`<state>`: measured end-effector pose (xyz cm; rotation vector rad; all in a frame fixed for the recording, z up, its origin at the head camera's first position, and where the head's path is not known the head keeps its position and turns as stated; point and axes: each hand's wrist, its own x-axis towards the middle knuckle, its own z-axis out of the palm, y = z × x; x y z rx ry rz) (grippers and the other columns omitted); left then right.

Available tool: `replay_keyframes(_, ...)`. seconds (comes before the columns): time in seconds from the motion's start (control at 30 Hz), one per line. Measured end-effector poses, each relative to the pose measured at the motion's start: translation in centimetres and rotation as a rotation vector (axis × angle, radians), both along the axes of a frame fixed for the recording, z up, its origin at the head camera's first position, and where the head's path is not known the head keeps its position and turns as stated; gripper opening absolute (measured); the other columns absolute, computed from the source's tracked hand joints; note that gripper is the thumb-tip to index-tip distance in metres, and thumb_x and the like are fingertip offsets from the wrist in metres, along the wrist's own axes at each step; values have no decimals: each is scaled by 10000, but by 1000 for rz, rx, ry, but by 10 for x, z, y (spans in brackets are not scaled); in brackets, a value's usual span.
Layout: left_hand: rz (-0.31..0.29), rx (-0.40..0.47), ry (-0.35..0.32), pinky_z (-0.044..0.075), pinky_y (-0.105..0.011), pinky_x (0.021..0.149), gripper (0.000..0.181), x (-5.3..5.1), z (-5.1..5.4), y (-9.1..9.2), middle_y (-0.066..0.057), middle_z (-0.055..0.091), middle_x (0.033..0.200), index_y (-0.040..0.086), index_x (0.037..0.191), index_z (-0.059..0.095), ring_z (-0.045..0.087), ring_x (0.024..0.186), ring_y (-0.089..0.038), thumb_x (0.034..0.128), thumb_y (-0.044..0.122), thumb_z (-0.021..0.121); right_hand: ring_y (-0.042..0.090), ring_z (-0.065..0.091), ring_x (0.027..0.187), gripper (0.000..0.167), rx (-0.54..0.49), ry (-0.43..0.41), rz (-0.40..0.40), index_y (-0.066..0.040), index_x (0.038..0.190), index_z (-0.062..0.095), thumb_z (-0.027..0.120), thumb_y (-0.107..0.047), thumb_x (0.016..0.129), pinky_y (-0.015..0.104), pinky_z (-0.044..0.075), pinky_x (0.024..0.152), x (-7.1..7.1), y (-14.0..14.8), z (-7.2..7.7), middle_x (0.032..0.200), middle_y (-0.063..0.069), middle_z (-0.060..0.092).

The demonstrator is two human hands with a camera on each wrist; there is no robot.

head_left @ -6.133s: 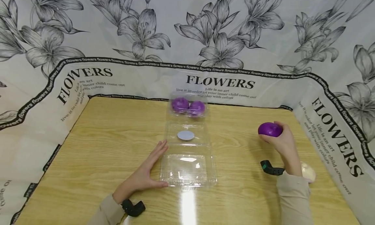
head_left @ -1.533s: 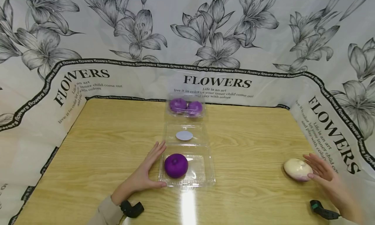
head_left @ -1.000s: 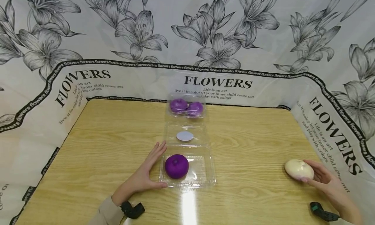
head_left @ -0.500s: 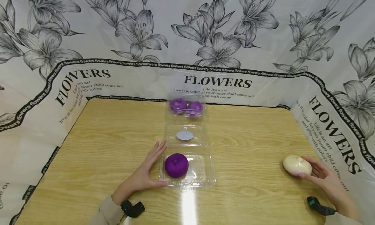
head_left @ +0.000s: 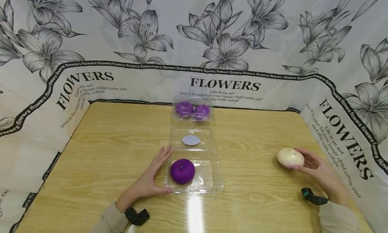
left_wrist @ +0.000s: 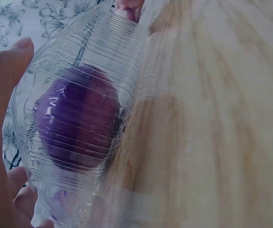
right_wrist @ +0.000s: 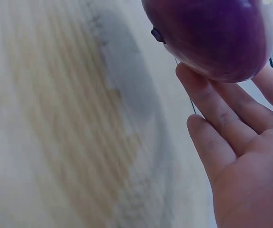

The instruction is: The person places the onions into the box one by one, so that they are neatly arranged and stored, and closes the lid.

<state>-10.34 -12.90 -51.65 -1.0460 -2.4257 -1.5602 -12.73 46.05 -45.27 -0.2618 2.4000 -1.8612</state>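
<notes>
My right hand (head_left: 322,174) holds a round vegetable-like thing (head_left: 289,158), cream on top, between thumb and fingers at the right of the table. From below, in the right wrist view, this thing (right_wrist: 210,40) is glossy purple with a small stub. My left hand (head_left: 147,180) has its fingers spread along the left side of an open clear plastic clamshell box (head_left: 209,189). In the box's near half, toward the left, sits a purple round thing (head_left: 182,171); the left wrist view shows this purple thing (left_wrist: 77,118) through the ribbed wall.
The box's lid (head_left: 177,135) lies folded back, with a white oval label (head_left: 191,140). Behind it stands a clear box (head_left: 194,116) with two purple round things inside. Flower-printed cloth (head_left: 151,84) borders the wooden table (head_left: 121,132) at the back and sides.
The purple thing once in my right hand now sits in the box. My right hand has since gripped the cream-topped one, lifting it forward and left. My left hand stays put.
</notes>
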Motion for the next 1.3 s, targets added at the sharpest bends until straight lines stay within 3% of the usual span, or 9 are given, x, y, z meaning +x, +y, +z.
replay_keyframes(0.2, 3, -2, -4, 45, -749, 1098, 1158, 0, 1, 1, -156, 113, 1649, 8, 1554, 242, -5, 1479, -475, 704, 495, 860, -83, 498, 1223, 609, 9, 35, 69, 20, 1478, 389, 609, 114, 918, 72, 436, 946, -17, -25, 5, 1377, -140, 503)
replay_keyframes(0.37, 2, -1, -5, 45, -755, 1094, 1163, 0, 0, 0, -157, 113, 1648, 8, 1553, 242, -5, 1480, -471, 687, 453, 880, -72, 488, 1233, 620, 54, 44, 89, 20, 1481, 382, 635, 80, 918, 75, 423, 963, -34, -47, 9, 1388, -121, 487)
replay_keyframes(0.7, 4, -6, -7, 45, -754, 1097, 1171, -1, 1, 0, -142, 119, 1650, 22, 1557, 243, -5, 1485, -458, 665, 397, 901, -2, 484, 1270, 644, -3, 73, 142, 36, 1465, 392, 665, 102, 885, 112, 401, 1023, -58, -94, 14, 1401, -56, 495)
replay_keyframes(1.3, 11, -5, 1, 59, -740, 1102, 1168, 0, 1, 0, -149, 116, 1650, 4, 1553, 240, 5, 1479, -474, 715, 562, 831, 97, 471, 1325, 706, -21, 174, 359, 75, 1402, 444, 759, 138, 773, 189, 338, 1122, -67, -173, 30, 1383, 39, 539)
